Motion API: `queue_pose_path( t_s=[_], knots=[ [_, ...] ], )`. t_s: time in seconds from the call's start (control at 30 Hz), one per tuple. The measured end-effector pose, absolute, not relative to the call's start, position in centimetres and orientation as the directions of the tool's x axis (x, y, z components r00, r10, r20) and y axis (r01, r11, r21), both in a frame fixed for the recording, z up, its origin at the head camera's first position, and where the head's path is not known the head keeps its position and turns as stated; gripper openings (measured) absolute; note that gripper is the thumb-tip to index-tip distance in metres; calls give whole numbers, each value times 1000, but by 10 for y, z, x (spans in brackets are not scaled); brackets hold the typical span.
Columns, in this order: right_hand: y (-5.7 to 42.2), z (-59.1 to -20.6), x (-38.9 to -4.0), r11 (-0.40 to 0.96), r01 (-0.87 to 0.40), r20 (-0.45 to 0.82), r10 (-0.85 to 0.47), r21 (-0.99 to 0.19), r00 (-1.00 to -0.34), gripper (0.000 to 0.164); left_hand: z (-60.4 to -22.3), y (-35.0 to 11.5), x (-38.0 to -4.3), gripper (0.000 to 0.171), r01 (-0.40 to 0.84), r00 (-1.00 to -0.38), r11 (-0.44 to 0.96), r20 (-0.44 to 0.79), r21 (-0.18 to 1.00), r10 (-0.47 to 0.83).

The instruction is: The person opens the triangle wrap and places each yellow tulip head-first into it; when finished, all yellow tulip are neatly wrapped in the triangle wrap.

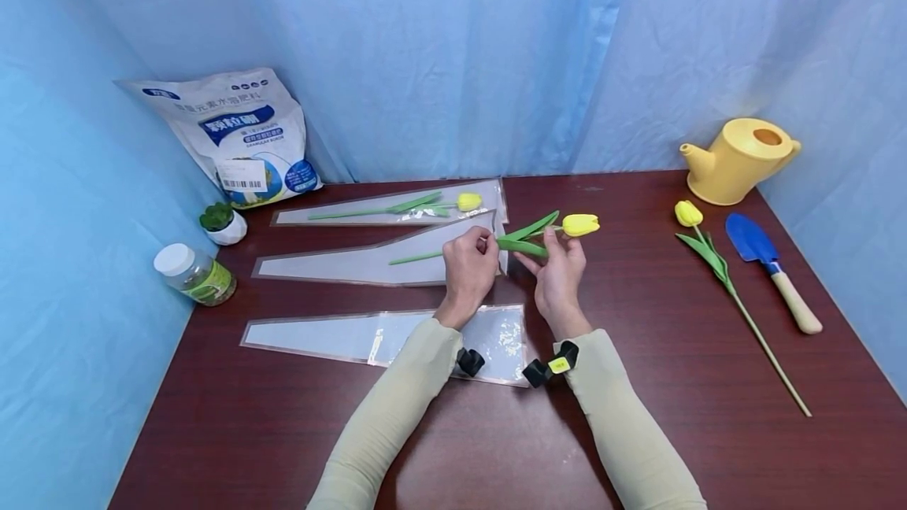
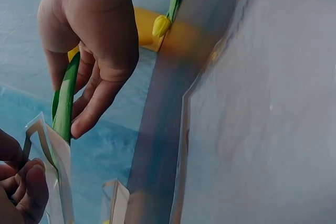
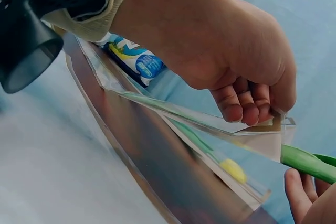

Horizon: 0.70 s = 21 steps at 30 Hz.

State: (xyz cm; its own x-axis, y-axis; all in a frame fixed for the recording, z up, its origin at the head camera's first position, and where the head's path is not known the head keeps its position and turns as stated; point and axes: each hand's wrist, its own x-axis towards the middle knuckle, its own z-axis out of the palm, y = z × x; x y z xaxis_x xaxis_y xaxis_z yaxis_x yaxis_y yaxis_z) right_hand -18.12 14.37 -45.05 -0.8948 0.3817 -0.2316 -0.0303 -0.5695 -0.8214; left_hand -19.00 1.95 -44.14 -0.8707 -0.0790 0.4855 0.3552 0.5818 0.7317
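Middle wrapper [image 1: 340,266]: thin, slick and bendy by its look; best held at an edge.
Left hand [image 1: 470,266]: pinches the wrapper's right-end edge.
Tulip [image 1: 523,247]: stem inside the wrapper, bloom out to the right; likely light, soft-leaved; best gripped by the stem.
Right hand [image 1: 560,278]: fingers narrow, holding the tulip below its bloom.

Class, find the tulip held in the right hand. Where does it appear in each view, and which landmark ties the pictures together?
Head: just right of centre, the tulip in the right hand, bloom pointing right.
Left wrist: at the left, its green leaves below the right hand.
Right wrist: at the lower right edge, leaves cut off by the frame; bloom out of view.
Shared landmark: the clear sleeve pinched by the left hand.
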Motion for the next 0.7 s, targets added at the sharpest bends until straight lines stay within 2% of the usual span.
queue_pose_path(
  t_s=[0.33, 0.7],
  knots=[
    [146, -449, -180, -542, 66, -270, 307, -838, -913, 11, -440, 19, -190, 13, 383, -846, 583, 525, 717, -90],
    [152, -448, -180, -600, 72, -294, 282, -797, -913, 14, -441, 19, -191, 13, 398, -843, 568, 532, 720, -84]
  ],
)
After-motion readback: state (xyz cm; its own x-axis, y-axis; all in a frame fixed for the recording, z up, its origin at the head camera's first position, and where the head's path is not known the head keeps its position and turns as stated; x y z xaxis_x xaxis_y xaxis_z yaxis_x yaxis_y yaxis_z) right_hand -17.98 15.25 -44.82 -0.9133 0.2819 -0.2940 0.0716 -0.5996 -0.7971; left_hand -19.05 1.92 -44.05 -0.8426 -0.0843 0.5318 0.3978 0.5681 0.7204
